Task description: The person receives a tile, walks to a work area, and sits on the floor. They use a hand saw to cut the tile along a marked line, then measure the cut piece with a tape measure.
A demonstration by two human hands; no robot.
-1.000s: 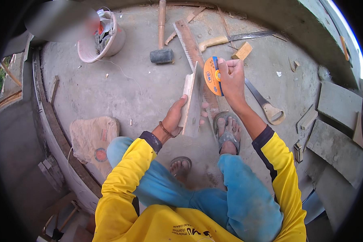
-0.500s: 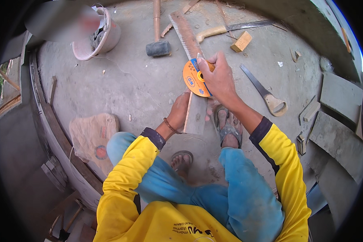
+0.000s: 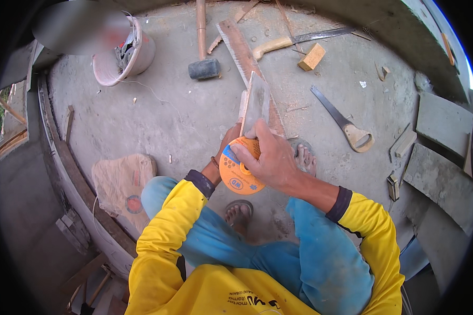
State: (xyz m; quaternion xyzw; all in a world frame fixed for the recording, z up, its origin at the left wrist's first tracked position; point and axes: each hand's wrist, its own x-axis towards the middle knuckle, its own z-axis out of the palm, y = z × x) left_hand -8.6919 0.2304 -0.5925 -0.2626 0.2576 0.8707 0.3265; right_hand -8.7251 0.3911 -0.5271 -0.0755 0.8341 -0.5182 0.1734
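My right hand (image 3: 270,157) pinches an orange grinding disc (image 3: 236,181) with a blue patch, its thumb lying over the disc's face. Under the disc's far edge is a narrow flat grey board (image 3: 258,100) with a pale edge, slanting away from me. My left hand (image 3: 227,143) grips this board from the left and below; most of its fingers are hidden behind the board and disc. Whether the disc touches the board I cannot tell. Beyond, a long brown strip (image 3: 238,47) with a ragged edge lies on the floor.
Ahead lie a rubber mallet (image 3: 204,69), a wood-handled long blade (image 3: 278,44) and a wooden block (image 3: 312,56). A handsaw (image 3: 347,123) rests to the right. At left are a pink bucket (image 3: 142,58) and a dusty sack (image 3: 123,184). Grey slabs (image 3: 441,176) lie far right.
My right hand has drawn the disc toward me and slightly left, down the board. The board's far end, covered before, now shows. My left hand has shifted little.
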